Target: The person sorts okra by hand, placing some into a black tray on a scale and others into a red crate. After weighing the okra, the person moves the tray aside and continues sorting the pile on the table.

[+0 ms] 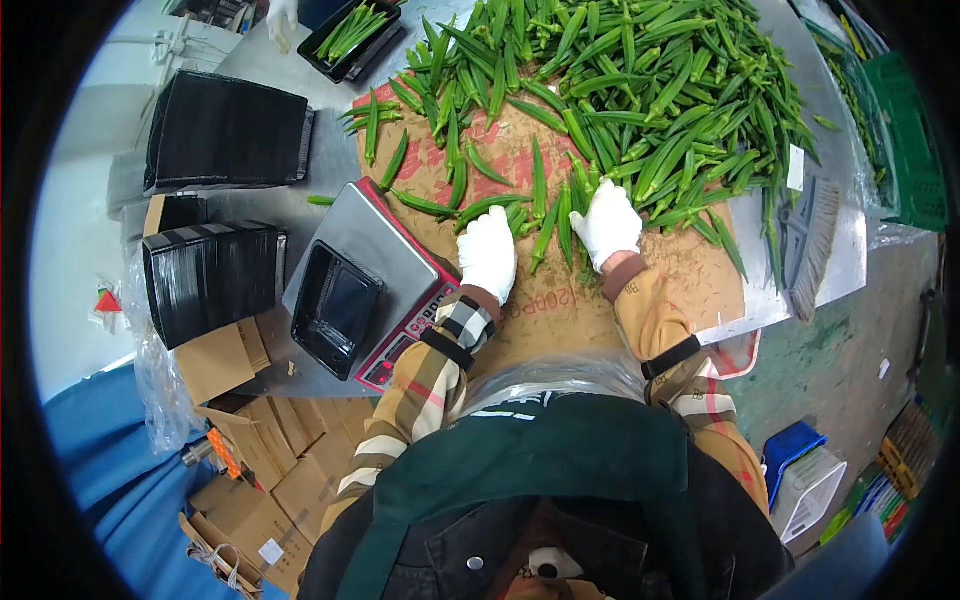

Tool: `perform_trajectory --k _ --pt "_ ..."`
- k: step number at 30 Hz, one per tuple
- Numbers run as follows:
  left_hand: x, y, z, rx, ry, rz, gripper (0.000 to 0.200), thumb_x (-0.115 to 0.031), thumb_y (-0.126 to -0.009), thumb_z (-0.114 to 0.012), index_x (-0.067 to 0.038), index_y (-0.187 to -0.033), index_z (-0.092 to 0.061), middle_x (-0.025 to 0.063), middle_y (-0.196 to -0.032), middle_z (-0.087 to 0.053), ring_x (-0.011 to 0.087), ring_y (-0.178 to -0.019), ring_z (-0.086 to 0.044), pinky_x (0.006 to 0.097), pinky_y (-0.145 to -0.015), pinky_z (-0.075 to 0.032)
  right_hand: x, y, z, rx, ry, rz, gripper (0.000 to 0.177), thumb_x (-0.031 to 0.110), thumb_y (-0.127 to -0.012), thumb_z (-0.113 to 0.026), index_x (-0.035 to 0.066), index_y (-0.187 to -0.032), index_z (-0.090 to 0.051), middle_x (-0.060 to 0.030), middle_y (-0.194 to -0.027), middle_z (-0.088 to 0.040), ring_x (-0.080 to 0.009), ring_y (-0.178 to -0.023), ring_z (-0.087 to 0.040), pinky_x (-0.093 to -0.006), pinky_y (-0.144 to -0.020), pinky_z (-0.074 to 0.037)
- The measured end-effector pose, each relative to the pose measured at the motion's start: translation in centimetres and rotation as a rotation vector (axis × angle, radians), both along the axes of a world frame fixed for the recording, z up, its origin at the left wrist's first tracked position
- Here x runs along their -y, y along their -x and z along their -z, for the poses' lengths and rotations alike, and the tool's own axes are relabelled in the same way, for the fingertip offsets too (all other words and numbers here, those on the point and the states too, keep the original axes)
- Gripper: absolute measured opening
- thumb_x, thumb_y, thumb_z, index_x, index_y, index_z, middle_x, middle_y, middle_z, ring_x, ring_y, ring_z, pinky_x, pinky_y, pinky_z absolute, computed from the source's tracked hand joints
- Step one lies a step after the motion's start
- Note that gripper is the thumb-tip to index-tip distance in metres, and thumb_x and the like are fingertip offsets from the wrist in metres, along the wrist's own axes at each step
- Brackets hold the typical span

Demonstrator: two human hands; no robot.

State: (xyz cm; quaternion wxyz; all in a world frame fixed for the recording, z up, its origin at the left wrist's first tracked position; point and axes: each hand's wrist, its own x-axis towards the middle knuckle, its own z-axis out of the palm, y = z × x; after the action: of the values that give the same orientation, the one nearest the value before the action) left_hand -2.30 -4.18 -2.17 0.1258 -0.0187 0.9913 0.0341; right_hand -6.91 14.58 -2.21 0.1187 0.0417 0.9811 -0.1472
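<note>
Both my hands wear white gloves and work at the near edge of a large heap of green okra [650,90] spread on a flattened cardboard sheet [560,310]. My left hand [487,257] is curled closed against a few okra pods [519,217] that poke out beside its fingers; how many it grips is hidden. Just right of it, my right hand [607,222] has thumb and fingers bent together over okra at the heap's edge. Left of my hands, a digital scale [415,255] with a red rim carries a black plastic tray [338,308] with no okra in it.
Stacks of black trays [228,130] stand at the left. Beyond them, another person's gloved hand [283,25] is near a tray of okra [352,38]. A brush [812,240] lies at the right table edge, near a green crate [905,140]. Cardboard boxes [270,490] sit below left.
</note>
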Motion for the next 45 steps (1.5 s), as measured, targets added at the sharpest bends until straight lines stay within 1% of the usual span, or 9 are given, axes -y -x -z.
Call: perform_trajectory --k 2,6,13,17,21,27,33,39,45 --pt "0.0 0.0 -0.3 -0.041 -0.077 0.002 0.036 -0.013 -0.079 -0.069 -0.005 -0.110 -0.053 0.0161 -0.098 -0.061 0.0360 -0.096 -0.062 0.0471 -0.081 -0.052 0.2 0.9 -0.7 0.050 0.014 0.024 0.059 0.035 -0.073 -0.083 0.002 -0.112 -0.054 -0.0180 -0.104 -0.064 -0.0332 -0.097 -0.068 -0.0418 -0.082 -0.056" --pt "0.1 1.4 -3.5 -0.049 -0.204 -0.140 0.029 -0.008 -0.078 -0.066 -0.006 -0.105 -0.055 0.0168 -0.097 -0.061 0.0381 -0.095 -0.062 0.0482 -0.081 -0.052 -0.1 2.0 -0.5 0.278 0.119 0.038 0.054 0.034 -0.075 -0.080 -0.001 -0.110 -0.057 -0.0219 -0.100 -0.070 -0.0352 -0.099 -0.068 -0.0429 -0.084 -0.055" --pt "2.8 4.1 -2.8 -0.135 -0.192 -0.084 0.029 -0.012 -0.079 -0.069 -0.008 -0.104 -0.056 0.0164 -0.101 -0.060 0.0386 -0.100 -0.060 0.0498 -0.081 -0.052 -0.5 -0.5 -2.1 0.037 0.200 0.055 0.046 0.037 -0.079 -0.074 0.004 -0.108 -0.060 -0.0195 -0.099 -0.068 -0.0371 -0.094 -0.067 -0.0456 -0.080 -0.054" --pt "1.1 4.0 -0.1 -0.225 0.077 0.067 0.018 -0.013 -0.083 -0.064 -0.009 -0.099 -0.058 0.0141 -0.095 -0.063 0.0343 -0.092 -0.064 0.0484 -0.075 -0.053 1.1 -2.4 0.1 -0.094 0.191 -0.031 0.048 0.032 -0.080 -0.074 0.002 -0.115 -0.059 -0.0208 -0.096 -0.070 -0.0376 -0.088 -0.069 -0.0451 -0.077 -0.055" --pt "2.1 5.9 -1.9 -0.053 -0.189 -0.154 0.026 -0.016 -0.081 -0.067 -0.005 -0.103 -0.058 0.0198 -0.093 -0.070 0.0409 -0.089 -0.068 0.0491 -0.079 -0.053 0.2 -1.8 -0.5 0.167 0.281 0.039 0.055 0.032 -0.082 -0.073 0.000 -0.123 -0.056 -0.0220 -0.097 -0.070 -0.0375 -0.093 -0.068 -0.0447 -0.080 -0.054" --pt "-0.7 7.7 -4.8 -0.005 -0.400 -0.241 0.037 -0.022 -0.081 -0.071 -0.003 -0.107 -0.053 0.0231 -0.098 -0.068 0.0435 -0.093 -0.066 0.0497 -0.080 -0.052 -4.9 -1.3 -2.8 -0.161 0.502 0.319 0.046 0.039 -0.080 -0.070 0.006 -0.112 -0.063 -0.0194 -0.085 -0.071 -0.0369 -0.079 -0.070 -0.0451 -0.071 -0.055" --pt "-3.8 9.2 -1.8 -0.005 -0.449 -0.253 0.040 -0.022 -0.082 -0.073 -0.003 -0.109 -0.051 0.0235 -0.104 -0.067 0.0422 -0.098 -0.065 0.0487 -0.083 -0.052 -11.7 4.7 -1.1 -0.451 0.402 0.510 0.039 0.034 -0.082 -0.074 0.006 -0.107 -0.063 -0.0190 -0.096 -0.072 -0.0378 -0.089 -0.069 -0.0438 -0.079 -0.053" --pt "-4.7 10.1 -1.8 0.002 -0.404 -0.255 0.040 -0.023 -0.080 -0.074 -0.004 -0.109 -0.053 0.0219 -0.098 -0.069 0.0417 -0.095 -0.067 0.0472 -0.081 -0.053 -7.0 6.9 -2.5 -0.230 0.041 0.307 0.058 0.042 -0.076 -0.083 0.004 -0.111 -0.054 -0.0199 -0.102 -0.066 -0.0383 -0.094 -0.067 -0.0460 -0.081 -0.054" --pt "-2.5 7.3 -4.5 -0.018 -0.479 -0.210 0.042 -0.026 -0.078 -0.074 -0.004 -0.107 -0.054 0.0207 -0.094 -0.070 0.0392 -0.091 -0.069 0.0439 -0.078 -0.054 -7.8 5.8 -2.1 -0.231 -0.004 0.322 0.058 0.032 -0.080 -0.081 0.003 -0.118 -0.049 -0.0222 -0.113 -0.054 -0.0403 -0.097 -0.064 -0.0461 -0.079 -0.054"
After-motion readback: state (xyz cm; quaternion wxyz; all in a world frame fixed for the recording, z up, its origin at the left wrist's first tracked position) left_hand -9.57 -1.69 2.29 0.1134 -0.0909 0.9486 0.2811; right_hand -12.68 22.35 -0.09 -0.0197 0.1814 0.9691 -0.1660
